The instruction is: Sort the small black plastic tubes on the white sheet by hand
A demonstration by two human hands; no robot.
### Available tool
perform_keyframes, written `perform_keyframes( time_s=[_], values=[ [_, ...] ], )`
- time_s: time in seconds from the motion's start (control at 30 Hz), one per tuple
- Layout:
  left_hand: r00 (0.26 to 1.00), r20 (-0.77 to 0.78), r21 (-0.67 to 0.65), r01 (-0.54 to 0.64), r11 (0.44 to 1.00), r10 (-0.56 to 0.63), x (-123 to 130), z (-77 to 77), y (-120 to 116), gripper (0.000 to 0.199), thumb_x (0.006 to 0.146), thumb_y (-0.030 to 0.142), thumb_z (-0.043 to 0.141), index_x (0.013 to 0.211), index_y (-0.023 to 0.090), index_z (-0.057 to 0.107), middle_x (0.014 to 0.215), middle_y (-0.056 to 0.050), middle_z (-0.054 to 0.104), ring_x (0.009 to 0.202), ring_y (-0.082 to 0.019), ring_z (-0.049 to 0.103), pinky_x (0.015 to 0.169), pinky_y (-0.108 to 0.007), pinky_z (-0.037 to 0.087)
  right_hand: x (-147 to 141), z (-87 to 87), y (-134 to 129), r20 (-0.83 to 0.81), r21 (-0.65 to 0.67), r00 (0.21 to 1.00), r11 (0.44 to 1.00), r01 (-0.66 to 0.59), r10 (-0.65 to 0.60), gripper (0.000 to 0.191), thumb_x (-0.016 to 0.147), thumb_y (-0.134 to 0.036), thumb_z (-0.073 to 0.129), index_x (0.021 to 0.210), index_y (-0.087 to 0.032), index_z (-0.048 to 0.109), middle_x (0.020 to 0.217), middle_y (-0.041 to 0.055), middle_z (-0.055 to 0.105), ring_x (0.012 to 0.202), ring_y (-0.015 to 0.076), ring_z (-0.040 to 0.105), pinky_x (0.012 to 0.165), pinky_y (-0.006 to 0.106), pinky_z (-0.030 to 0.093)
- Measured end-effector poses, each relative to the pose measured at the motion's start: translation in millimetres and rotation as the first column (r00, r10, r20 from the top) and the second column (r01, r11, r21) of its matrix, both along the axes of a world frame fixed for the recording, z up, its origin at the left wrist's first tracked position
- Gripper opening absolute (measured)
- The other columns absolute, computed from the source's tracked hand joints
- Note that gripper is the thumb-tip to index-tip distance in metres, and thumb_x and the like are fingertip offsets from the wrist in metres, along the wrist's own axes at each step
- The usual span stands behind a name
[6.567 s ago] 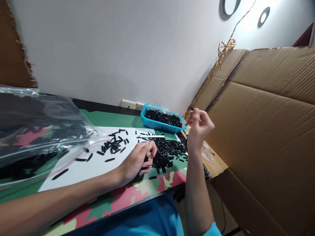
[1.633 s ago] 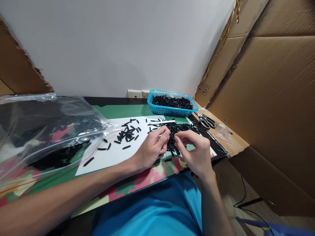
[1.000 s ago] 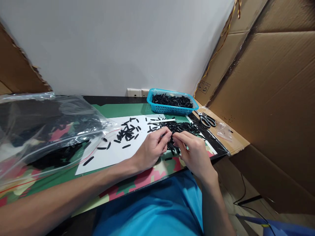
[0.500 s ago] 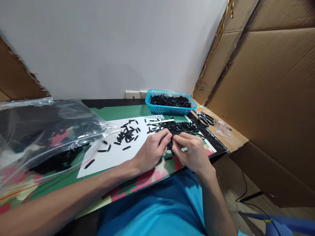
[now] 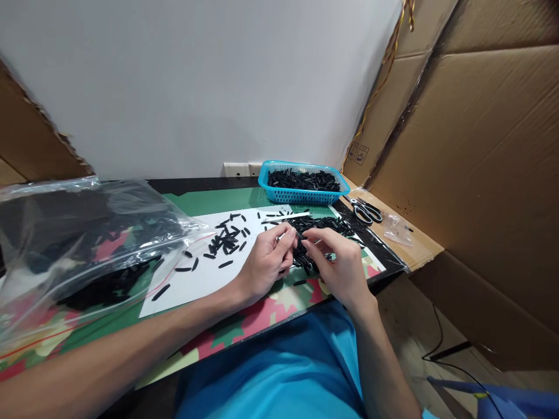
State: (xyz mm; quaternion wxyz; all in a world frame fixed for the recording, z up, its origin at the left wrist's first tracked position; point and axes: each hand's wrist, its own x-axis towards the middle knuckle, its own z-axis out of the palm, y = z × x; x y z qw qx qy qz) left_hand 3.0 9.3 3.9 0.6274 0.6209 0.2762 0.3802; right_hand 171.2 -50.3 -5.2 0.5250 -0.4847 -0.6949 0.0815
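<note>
My left hand (image 5: 268,256) is closed in a pinch at the near edge of a pile of small black strips (image 5: 308,262); what it holds is too small to make out. Close by on the right, my right hand (image 5: 336,256) has its thumb and index finger nearly together, and anything between them is too small to tell. More black pieces (image 5: 227,240) lie scattered on a white sheet (image 5: 192,291) to the left. A thin white stick (image 5: 286,217) rests across the back of the pile.
A blue basket (image 5: 303,196) full of black strips stands behind the pile. Scissors (image 5: 367,212) and a small plastic bag (image 5: 398,230) lie on the right. A large clear bag (image 5: 131,215) covers the left side. Cardboard (image 5: 489,174) walls the right.
The fingertips of my two hands have moved apart slightly. My left hand has turned and shifted a little left, and more of the pile shows between the hands.
</note>
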Motion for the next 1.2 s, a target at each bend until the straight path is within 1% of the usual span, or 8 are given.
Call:
perform_keyframes(
  time_s=[0.1, 0.27, 0.43, 0.6, 0.77, 1.0, 1.1, 1.2],
  values=[
    [1.000, -0.009, 0.004, 0.014, 1.000, -0.014, -0.5, 0.0, -1.7, 0.044, 0.101, 0.060, 0.061, 0.084, 0.021, 0.053, 0.048, 0.011, 0.038, 0.041, -0.005, 0.027, 0.038, -0.015, 0.029, -0.1, 0.1, -0.2, -0.014, 0.005, 1.000, 1.000, 0.003, -0.003, 0.015, 0.107, -0.023, 0.059, 0.105, -0.021, 0.074, 0.095, 0.0045, 0.077, 0.079, 0.0172, 0.074, 0.074, 0.028, 0.060],
    [1.000, -0.007, 0.009, 0.017, 1.000, -0.017, -1.5, 0.4, -2.6, 0.043, 0.103, 0.058, 0.058, 0.082, 0.020, 0.055, 0.047, 0.010, 0.039, 0.041, -0.005, 0.028, 0.039, -0.016, 0.028, -0.1, 3.6, -1.7, -0.072, -0.041, 0.997, 0.999, -0.011, 0.008, 0.017, 0.107, -0.027, 0.058, 0.100, -0.021, 0.073, 0.090, 0.0042, 0.077, 0.075, 0.0175, 0.073, 0.070, 0.028, 0.059],
    [1.000, 0.006, 0.000, 0.018, 1.000, -0.018, -2.0, -0.1, -2.5, 0.044, 0.101, 0.057, 0.059, 0.079, 0.019, 0.056, 0.047, 0.010, 0.038, 0.040, -0.006, 0.029, 0.039, -0.017, 0.027, -1.2, 4.7, -2.0, -0.144, -0.087, 0.989, 0.995, -0.048, 0.035, 0.018, 0.106, -0.030, 0.059, 0.099, -0.021, 0.072, 0.087, 0.0035, 0.076, 0.072, 0.0169, 0.072, 0.068, 0.028, 0.058],
    [0.999, 0.024, -0.017, 0.037, 0.999, -0.037, -2.5, 0.2, -2.2, 0.043, 0.101, 0.054, 0.060, 0.076, 0.019, 0.056, 0.047, 0.009, 0.038, 0.040, -0.006, 0.030, 0.040, -0.017, 0.025, -0.4, 3.4, -1.9, -0.180, -0.125, 0.983, 0.990, -0.062, 0.039, 0.019, 0.106, -0.031, 0.059, 0.097, -0.021, 0.072, 0.083, 0.0025, 0.074, 0.071, 0.0166, 0.070, 0.067, 0.027, 0.056],
    [0.998, 0.035, -0.018, 0.044, 0.999, -0.044, -2.9, 0.9, -2.0, 0.037, 0.099, 0.051, 0.061, 0.081, 0.019, 0.057, 0.047, 0.010, 0.039, 0.040, -0.005, 0.028, 0.039, -0.017, 0.023, -0.8, 3.9, -1.9, -0.191, -0.139, 0.981, 0.988, -0.074, 0.046, 0.021, 0.107, -0.032, 0.059, 0.095, -0.021, 0.071, 0.082, 0.0019, 0.072, 0.070, 0.0160, 0.067, 0.066, 0.027, 0.054],
    [0.997, 0.043, -0.016, 0.064, 0.998, -0.063, -3.4, 0.6, -1.8, 0.034, 0.100, 0.049, 0.060, 0.083, 0.019, 0.057, 0.047, 0.010, 0.040, 0.040, -0.006, 0.027, 0.040, -0.017, 0.024, -1.6, 5.9, -2.1, -0.207, -0.148, 0.978, 0.987, -0.070, 0.038, 0.021, 0.105, -0.032, 0.060, 0.093, -0.020, 0.071, 0.081, 0.0020, 0.072, 0.071, 0.0159, 0.066, 0.067, 0.027, 0.052],
    [0.997, 0.039, -0.015, 0.065, 0.998, -0.065, -3.5, 0.2, -1.6, 0.036, 0.100, 0.050, 0.060, 0.082, 0.020, 0.055, 0.048, 0.010, 0.040, 0.041, -0.006, 0.027, 0.040, -0.017, 0.024, -2.5, 5.9, -3.1, -0.216, -0.152, 0.975, 0.985, -0.080, 0.046, 0.022, 0.105, -0.032, 0.060, 0.090, -0.020, 0.070, 0.080, 0.0017, 0.071, 0.070, 0.0154, 0.065, 0.067, 0.026, 0.051],
    [0.997, 0.027, 0.019, 0.075, 0.997, -0.075, -3.2, -0.9, -2.2, 0.039, 0.102, 0.054, 0.059, 0.082, 0.021, 0.052, 0.050, 0.010, 0.041, 0.042, -0.006, 0.027, 0.040, -0.017, 0.025, -3.9, 5.5, -3.8, -0.249, -0.159, 0.968, 0.984, -0.083, 0.042, 0.021, 0.104, -0.032, 0.061, 0.090, -0.019, 0.070, 0.078, 0.0010, 0.070, 0.069, 0.0148, 0.063, 0.066, 0.026, 0.051]
  ],
)
